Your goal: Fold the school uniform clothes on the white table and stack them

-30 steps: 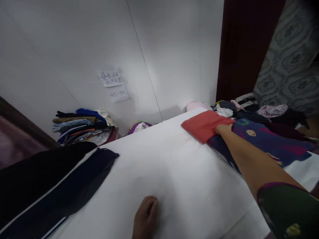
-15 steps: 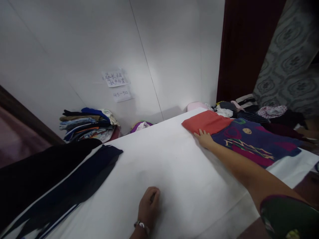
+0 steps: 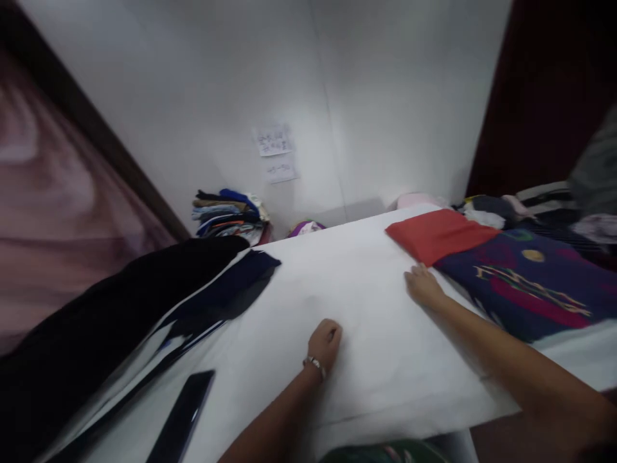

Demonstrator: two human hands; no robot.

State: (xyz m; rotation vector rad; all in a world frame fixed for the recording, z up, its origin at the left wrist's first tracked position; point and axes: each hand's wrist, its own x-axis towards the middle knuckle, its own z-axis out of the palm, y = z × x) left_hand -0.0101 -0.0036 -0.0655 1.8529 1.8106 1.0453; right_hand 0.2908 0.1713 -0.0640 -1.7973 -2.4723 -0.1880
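My left hand (image 3: 326, 339), with a bracelet at the wrist, rests on the white-covered table (image 3: 366, 360) in a loose fist. Nothing shows in it. Farther right, my right hand (image 3: 424, 286) lies by the near edge of a red cloth piece (image 3: 438, 233); its fingers are curled in and slightly blurred, with no cloth seen in them. Beside that hand a navy garment with a colourful pattern (image 3: 535, 283) lies flat, adjoining the red piece.
At the left lie a black garment (image 3: 120, 296) and a navy garment with white parts (image 3: 231, 283). A phone-like dark slab (image 3: 183, 418) lies near the front. Folded clothes (image 3: 226, 212) are stacked behind; more clothes (image 3: 544, 199) are heaped at right. Paper signs (image 3: 274, 141) hang on the wall.
My right hand has drawn back off the red cloth and its spread fingers have curled. My left hand remains a fist. The view has swung left, bringing the dark slab into sight.
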